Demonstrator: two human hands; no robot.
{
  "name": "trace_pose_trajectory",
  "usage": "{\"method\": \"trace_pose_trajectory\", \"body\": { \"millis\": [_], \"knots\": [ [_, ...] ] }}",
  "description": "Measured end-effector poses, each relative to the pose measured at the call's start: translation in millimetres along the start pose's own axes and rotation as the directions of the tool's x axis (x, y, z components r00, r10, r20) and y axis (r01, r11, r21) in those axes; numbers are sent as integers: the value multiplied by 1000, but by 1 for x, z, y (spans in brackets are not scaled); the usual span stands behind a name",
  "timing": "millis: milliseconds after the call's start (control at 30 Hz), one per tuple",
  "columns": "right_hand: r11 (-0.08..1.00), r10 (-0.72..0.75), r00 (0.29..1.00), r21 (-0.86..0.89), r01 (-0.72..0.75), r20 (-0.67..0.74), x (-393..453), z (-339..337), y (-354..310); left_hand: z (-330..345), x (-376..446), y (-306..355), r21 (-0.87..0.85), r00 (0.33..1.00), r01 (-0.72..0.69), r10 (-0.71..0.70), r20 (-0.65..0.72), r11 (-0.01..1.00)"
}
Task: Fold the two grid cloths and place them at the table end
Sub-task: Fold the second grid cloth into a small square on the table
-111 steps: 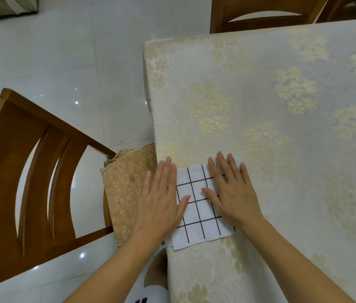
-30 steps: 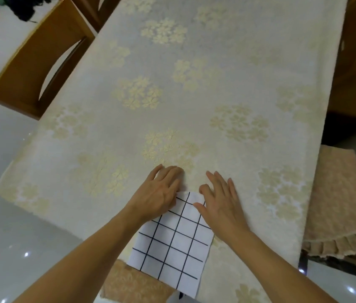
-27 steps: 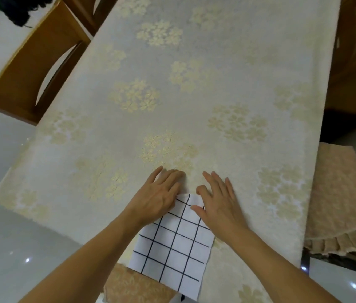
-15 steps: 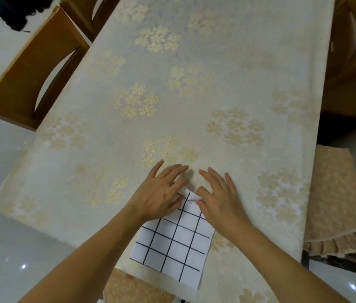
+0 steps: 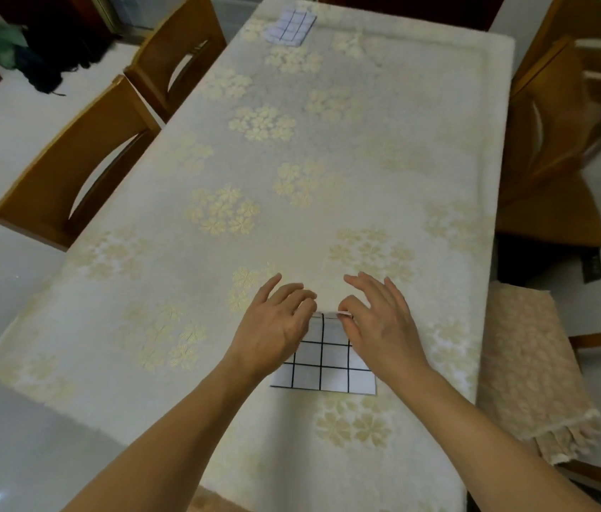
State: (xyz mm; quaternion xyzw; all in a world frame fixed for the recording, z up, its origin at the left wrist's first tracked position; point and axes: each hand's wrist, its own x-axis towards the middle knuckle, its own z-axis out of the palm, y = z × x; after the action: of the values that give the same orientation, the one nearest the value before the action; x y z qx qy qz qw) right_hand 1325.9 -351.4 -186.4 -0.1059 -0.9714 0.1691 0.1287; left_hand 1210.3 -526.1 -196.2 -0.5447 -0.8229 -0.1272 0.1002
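A folded white cloth with a black grid [image 5: 323, 367] lies flat on the near part of the table [image 5: 328, 186]. Both my hands are at its far edge. My left hand [image 5: 277, 327] covers the far left corner with its fingers curled onto the edge. My right hand [image 5: 380, 323] pinches the far right edge, which is slightly raised, while its other fingers spread over the tablecloth. A second folded grid cloth [image 5: 289, 27] rests at the far end of the table, well away from both hands.
The cream tablecloth has gold flower patterns. Two wooden chairs [image 5: 81, 168] stand along the left side. Another chair [image 5: 565, 142] stands at the right, and a cushioned seat [image 5: 528, 364] sits by the near right corner. Dark items lie on the floor at far left.
The cloth hung over the near table edge a second ago and now lies fully on the table, squared up. My hands moved with it and curled onto its far edge.
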Motion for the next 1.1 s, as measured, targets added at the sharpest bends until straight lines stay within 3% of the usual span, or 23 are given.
{"method": "trace_pose_trajectory", "body": {
  "millis": [267, 600, 900, 1100],
  "knots": [
    [999, 17, 996, 48, -22, 91, -58, 2, -4, 0, -37, 41, -52, 999, 43, -44, -17, 998],
    [999, 41, 964, 2, -43, 261, -132, 36, 8, 27, -94, 76, -108, 975, 132, -109, 192, 985],
    [999, 44, 993, 6, -45, 113, -101, 50, 1, 34, -66, 64, -99, 974, 191, -177, 141, 977],
    [989, 103, 965, -126, -74, 239, -68, 79, 3, 63, -55, 41, -17, 905, 228, -206, 373, 973]
  ]
}}
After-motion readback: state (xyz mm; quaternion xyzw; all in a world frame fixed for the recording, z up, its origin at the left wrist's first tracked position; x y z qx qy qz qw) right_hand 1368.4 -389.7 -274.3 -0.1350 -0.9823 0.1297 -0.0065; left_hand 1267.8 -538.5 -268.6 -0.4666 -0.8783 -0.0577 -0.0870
